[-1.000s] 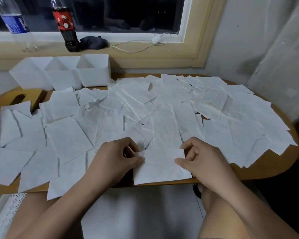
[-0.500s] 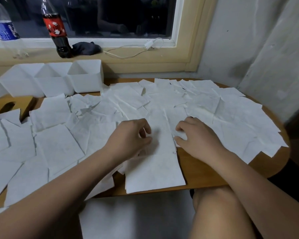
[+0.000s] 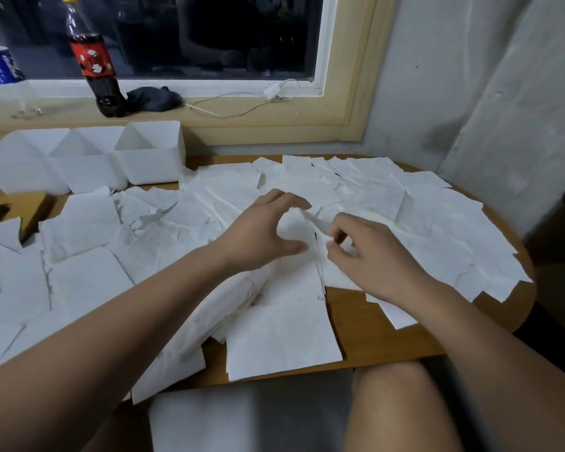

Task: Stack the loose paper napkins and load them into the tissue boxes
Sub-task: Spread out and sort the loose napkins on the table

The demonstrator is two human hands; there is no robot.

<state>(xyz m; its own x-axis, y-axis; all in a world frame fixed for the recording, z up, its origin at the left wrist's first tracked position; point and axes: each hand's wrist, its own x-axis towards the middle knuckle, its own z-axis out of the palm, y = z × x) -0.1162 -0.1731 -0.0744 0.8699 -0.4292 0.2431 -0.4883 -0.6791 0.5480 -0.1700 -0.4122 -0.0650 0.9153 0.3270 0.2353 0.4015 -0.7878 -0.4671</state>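
The loose napkins [image 3: 437, 230] are spread, overlapping, across most of the wooden table [image 3: 356, 324]. One raised napkin [image 3: 309, 216] is lifted by its edge at the middle of the table, between the two hands. It appears to be pinched between thumb and fingertips of the right hand [image 3: 372, 259], though the contact is blurred. The left hand [image 3: 265, 233] is held over it, fingers curved and spread wide, gripping nothing. Three white tissue boxes [image 3: 150, 158] are set in a row at the far left, open and upright.
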